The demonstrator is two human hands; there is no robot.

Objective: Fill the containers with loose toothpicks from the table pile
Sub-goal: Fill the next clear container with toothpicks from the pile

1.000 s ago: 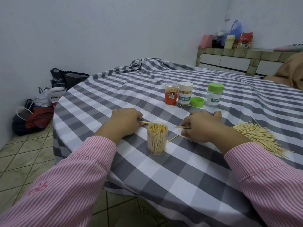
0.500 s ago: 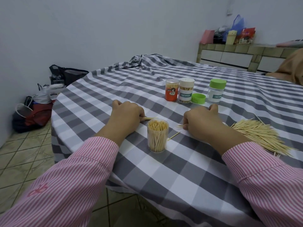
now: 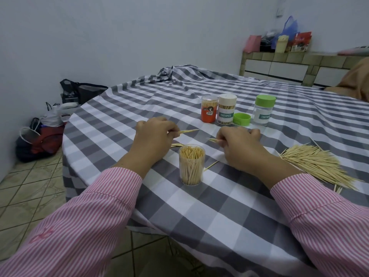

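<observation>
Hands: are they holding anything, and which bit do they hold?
Yes. The left hand pinches a few toothpicks by one end. The right hand pinches other toothpicks the same way, tips sticking out.

"toothpick" on white-lidded jar (image 3: 227, 111), green-lidded jar (image 3: 263, 111).

Looked like a plain room in somebody's home. The desk (image 3: 229, 206) had a grey checked cloth (image 3: 139, 92) thrown over it, bags (image 3: 46, 128) were dumped on the tiled floor (image 3: 26, 192) by the wall, and a tiled counter (image 3: 289, 64) in the corner held household clutter (image 3: 283, 42).
</observation>
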